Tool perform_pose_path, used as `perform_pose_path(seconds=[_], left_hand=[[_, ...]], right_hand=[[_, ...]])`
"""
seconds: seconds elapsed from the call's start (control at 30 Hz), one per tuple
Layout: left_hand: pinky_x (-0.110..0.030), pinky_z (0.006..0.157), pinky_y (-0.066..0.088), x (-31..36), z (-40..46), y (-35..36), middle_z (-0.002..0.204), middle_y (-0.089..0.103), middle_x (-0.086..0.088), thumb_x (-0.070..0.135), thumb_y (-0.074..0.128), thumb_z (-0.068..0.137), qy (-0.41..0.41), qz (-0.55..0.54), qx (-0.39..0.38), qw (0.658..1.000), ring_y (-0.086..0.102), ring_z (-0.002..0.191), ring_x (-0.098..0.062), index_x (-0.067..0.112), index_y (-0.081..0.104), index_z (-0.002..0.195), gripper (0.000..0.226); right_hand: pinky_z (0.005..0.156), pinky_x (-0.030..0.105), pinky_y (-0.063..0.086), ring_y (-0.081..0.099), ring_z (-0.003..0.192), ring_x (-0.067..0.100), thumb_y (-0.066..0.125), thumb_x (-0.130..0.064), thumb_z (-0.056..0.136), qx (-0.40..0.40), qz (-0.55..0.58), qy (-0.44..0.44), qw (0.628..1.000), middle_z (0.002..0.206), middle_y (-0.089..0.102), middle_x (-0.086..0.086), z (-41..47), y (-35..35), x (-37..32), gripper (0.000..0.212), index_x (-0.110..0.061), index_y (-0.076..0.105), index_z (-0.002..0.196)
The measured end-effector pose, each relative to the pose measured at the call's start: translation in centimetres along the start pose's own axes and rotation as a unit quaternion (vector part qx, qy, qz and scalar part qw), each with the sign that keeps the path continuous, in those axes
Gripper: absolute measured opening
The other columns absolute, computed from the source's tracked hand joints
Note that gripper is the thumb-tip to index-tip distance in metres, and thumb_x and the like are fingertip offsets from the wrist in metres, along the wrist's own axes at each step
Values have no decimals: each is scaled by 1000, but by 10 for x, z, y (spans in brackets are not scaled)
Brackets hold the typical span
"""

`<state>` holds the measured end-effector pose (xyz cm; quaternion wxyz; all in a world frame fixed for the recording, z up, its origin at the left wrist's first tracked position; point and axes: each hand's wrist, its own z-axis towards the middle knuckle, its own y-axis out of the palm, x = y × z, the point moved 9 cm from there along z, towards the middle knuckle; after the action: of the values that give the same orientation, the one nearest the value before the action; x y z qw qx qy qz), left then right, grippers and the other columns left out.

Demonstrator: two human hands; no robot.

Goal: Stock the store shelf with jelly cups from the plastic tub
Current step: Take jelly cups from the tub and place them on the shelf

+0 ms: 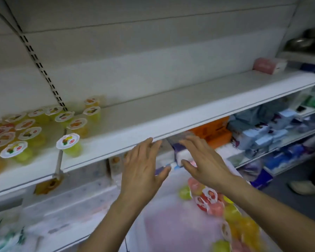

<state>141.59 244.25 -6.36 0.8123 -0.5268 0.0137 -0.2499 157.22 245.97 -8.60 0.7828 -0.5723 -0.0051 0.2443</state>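
Note:
Several jelly cups (68,144) with white printed lids stand in a group on the left part of the white shelf (153,113). Below me is the translucent plastic tub (171,224), with more yellow, red and green jelly cups (213,202) heaped at its right side. My left hand (144,164) and my right hand (204,160) are both spread flat just under the shelf's front edge, above the tub. Neither hand holds anything. The view is blurred by motion.
Most of the shelf to the right of the cups is bare, with a pink box (267,65) at its far right end. The lower shelf holds orange boxes (215,131) and blue-white packets (262,137). A person's shoe (304,187) is on the floor at right.

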Motion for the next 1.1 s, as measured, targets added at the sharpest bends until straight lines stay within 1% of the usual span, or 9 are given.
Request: perform_pose_path(seconds=[0.13, 0.23, 0.43, 0.6, 0.77, 0.83, 0.9, 1.0, 1.1], left_hand=[[-37, 106, 36, 35, -26, 59, 146, 38, 3, 53, 56, 86, -24, -56, -84, 995, 35, 134, -19, 28, 36, 144, 66], [-32, 108, 31, 53, -46, 107, 151, 30, 5, 53, 54, 89, -43, -75, -152, 985, 29, 137, -16, 31, 28, 148, 68], [-29, 105, 37, 61, -86, 198, 148, 33, 5, 49, 59, 87, -115, -140, -260, 948, 36, 131, -17, 30, 30, 146, 68], [-31, 109, 33, 46, -85, 242, 155, 25, 2, 41, 66, 85, -152, -126, -283, 939, 30, 138, -19, 24, 22, 150, 79], [-30, 113, 28, 33, -80, 279, 159, 20, 0, 33, 65, 87, -146, -90, -334, 927, 24, 143, -18, 19, 13, 153, 85], [-30, 112, 30, 32, -83, 289, 157, 23, -1, 32, 66, 87, -149, -88, -345, 922, 27, 141, -19, 20, 16, 153, 84], [-31, 104, 37, 34, -80, 293, 147, 33, -3, 35, 66, 86, -145, -53, -334, 930, 35, 133, -21, 20, 26, 148, 76], [-33, 95, 42, 36, -81, 297, 129, 42, -6, 45, 64, 86, -172, -15, -337, 926, 43, 119, -23, 18, 43, 134, 59], [-34, 93, 42, 34, -99, 310, 125, 46, -6, 48, 66, 82, -207, -52, -366, 906, 45, 118, -23, 17, 44, 131, 62]], right_hand=[[84, 38, 50, 45, 124, 27, 57, -30, 89, -46, -16, 61, 997, 143, 40, 3, -62, 19, 52, 49, -24, 47, 136], [86, 33, 47, 43, 125, 22, 53, -31, 92, -104, -20, 114, 988, 147, 34, -2, -103, 38, 87, 45, -32, 47, 137], [93, 35, 47, 42, 124, 24, 55, -32, 90, -204, -17, 204, 957, 145, 33, 0, -162, 81, 134, 56, -31, 35, 142], [104, 37, 38, 31, 133, 27, 57, -28, 86, -242, -59, 152, 956, 150, 28, 3, -151, 106, 128, 71, -29, 23, 148], [106, 37, 37, 27, 137, 27, 62, -19, 85, -272, -86, 109, 952, 154, 25, 5, -129, 141, 118, 79, -21, 18, 150], [101, 37, 40, 32, 133, 27, 66, -15, 82, -289, -104, 109, 945, 149, 32, 6, -127, 155, 122, 82, -17, 19, 149], [96, 37, 41, 34, 128, 30, 66, -15, 82, -291, -136, 106, 941, 138, 43, 7, -126, 159, 123, 77, -14, 23, 147], [96, 37, 40, 35, 126, 33, 59, -17, 87, -303, -166, 113, 932, 131, 48, 10, -126, 157, 121, 55, -10, 37, 137], [91, 36, 43, 40, 123, 31, 61, -23, 87, -313, -160, 120, 929, 131, 46, 8, -128, 156, 118, 51, -11, 41, 133]])
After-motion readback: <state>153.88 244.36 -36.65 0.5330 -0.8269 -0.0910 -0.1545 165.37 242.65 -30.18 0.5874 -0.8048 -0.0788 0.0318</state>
